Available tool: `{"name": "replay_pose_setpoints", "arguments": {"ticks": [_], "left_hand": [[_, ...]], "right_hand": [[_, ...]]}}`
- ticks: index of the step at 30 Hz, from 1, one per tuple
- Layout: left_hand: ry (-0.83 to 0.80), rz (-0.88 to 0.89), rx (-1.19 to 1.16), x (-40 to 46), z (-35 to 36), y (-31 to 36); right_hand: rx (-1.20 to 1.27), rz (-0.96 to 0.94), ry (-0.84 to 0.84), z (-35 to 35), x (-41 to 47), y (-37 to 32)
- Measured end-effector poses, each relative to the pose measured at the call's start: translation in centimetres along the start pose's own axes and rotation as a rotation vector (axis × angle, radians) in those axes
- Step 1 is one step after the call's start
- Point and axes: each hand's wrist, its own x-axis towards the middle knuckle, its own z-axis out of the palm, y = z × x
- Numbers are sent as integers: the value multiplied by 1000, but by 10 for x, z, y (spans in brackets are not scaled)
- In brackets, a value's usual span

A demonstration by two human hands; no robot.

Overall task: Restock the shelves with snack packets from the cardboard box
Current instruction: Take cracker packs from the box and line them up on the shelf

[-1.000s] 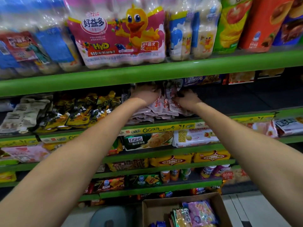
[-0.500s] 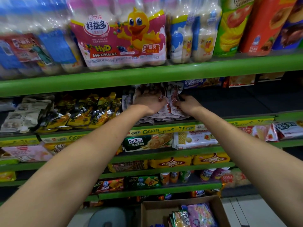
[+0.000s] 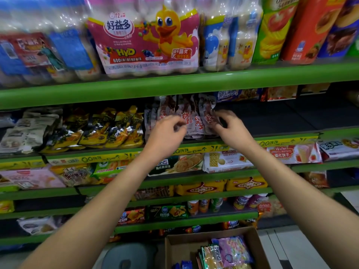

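Foil-and-plastic pouches, white with red print, stand bunched upright on the second green shelf (image 3: 174, 88), and both hands are up at them. These red-and-white snack packets (image 3: 191, 121) look light, soft and crinkly, with slick film that slides easily against its neighbours; by my judgement they slump or fan out if left unsupported, so they are best taken by the flat sealed top edge or squeezed together from both sides as a bundle. The left hand (image 3: 167, 133) hovers just in front of the row with its fingers loosely curled, and motion blur hides whether it pinches a packet or holds nothing. The right hand (image 3: 231, 127) is at the right end of the row, fingers bent against the outermost packet; whether it actually grips that packet I cannot tell. Beside the row to the left lie yellow-and-black snack bags (image 3: 108, 129). More stock waits in the open cardboard box (image 3: 174, 247) on the floor below, including a pink-and-purple packet (image 3: 233, 249) lying on top.
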Motion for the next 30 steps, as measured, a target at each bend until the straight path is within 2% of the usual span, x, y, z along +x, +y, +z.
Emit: {"name": "replay_pose_setpoints", "arguments": {"ticks": [5,10,17,23,27,30], "left_hand": [[-188,-202,-288,-56,18,-16],[-347,-383,-400,-88,53,-46],[-554,-506,-474,-141,125,-90],[-737,-656,-437,-196,209,-98],[-767,-836,-452,-224,274,-107],[-681,-1019,-471,-247,327,-129]], "right_hand": [[143,-10,81,10,-58,-9],[200,97,11,45,-117,6],[197,450,-93,98,-206,68],[246,725,-230,120,-292,125],[253,825,-313,130,-324,183],[276,872,-365,151,-344,239]]}}
